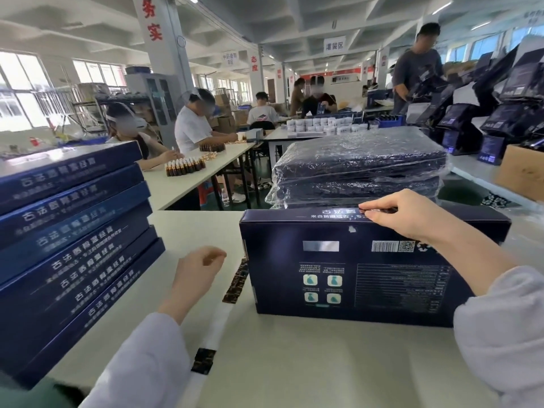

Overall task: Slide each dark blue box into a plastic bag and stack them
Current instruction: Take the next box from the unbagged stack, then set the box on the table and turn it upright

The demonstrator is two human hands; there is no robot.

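A dark blue box [347, 275] stands on its long edge on the white table [309, 363], its printed back facing me. My right hand [412, 213] grips its top edge, fingers curled over the far side. My left hand [195, 272] hovers above the table to the left of the box, fingers loosely curled, holding nothing. Behind the box lies a stack of bagged boxes [362, 166] in clear plastic. At the left leans a tall stack of several unbagged dark blue boxes [70, 245].
A strip of dark labels on white backing [234, 284] lies on the table between my hands, another piece [203, 360] nearer me. Other people work at tables behind. Dark bags and a cardboard carton [521, 169] crowd the right side.
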